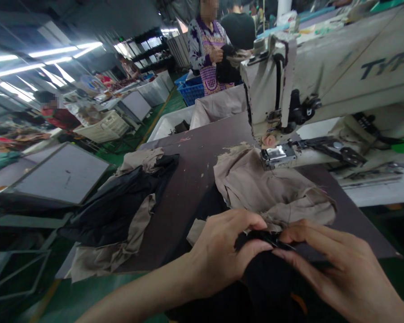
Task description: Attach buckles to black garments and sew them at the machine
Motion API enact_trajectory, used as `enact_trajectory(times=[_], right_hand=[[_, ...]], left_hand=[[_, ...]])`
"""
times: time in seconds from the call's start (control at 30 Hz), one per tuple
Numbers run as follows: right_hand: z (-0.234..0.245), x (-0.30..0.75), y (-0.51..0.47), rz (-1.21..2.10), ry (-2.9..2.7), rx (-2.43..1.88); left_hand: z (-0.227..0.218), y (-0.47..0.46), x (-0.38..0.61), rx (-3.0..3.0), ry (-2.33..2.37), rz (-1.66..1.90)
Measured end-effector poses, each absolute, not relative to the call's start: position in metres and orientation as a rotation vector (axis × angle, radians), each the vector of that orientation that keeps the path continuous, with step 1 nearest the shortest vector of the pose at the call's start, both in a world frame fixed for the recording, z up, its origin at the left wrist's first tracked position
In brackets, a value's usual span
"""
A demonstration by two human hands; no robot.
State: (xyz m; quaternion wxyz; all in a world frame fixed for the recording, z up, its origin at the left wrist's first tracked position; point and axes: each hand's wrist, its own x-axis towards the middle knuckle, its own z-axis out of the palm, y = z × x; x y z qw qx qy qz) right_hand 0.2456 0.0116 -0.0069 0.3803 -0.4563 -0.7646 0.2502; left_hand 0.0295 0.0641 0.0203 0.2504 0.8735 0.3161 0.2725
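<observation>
My left hand (222,255) and my right hand (333,264) meet at the near edge of the table, both pinching the edge of a black fabric piece (265,273) that hangs toward me. Just beyond my fingers lies a crumpled beige fabric piece (269,188), which runs up to the presser foot area (276,154) of a white industrial sewing machine (323,76). My fingers are closed on the black cloth, thumbs on top.
A pile of black and beige cloth (121,206) lies on the left of the dark table (191,166). White bins (168,123) and blue crates (191,92) stand behind. A person in a patterned apron (208,49) holds dark cloth beyond the machine; another person (57,114) sits far left.
</observation>
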Motion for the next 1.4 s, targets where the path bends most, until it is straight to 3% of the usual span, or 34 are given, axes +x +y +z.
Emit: enact_trajectory(times=[0.33,0.6,0.83,1.4], right_hand=[[-0.013,0.248,0.006,0.623,-1.917,-1.132],[-0.031,0.234,-0.007,0.575,-1.519,-1.387],[-0.028,0.231,-0.004,0.779,-1.37,-1.294],[-0.027,0.238,-0.003,0.82,-1.521,-1.051]], left_hand=[[0.009,0.071,0.028,2.232,0.734,0.719],[-0.002,0.06,0.033,2.219,0.738,1.053],[-0.009,0.055,0.033,2.305,0.682,1.157],[-0.014,0.05,0.03,2.118,0.709,1.119]])
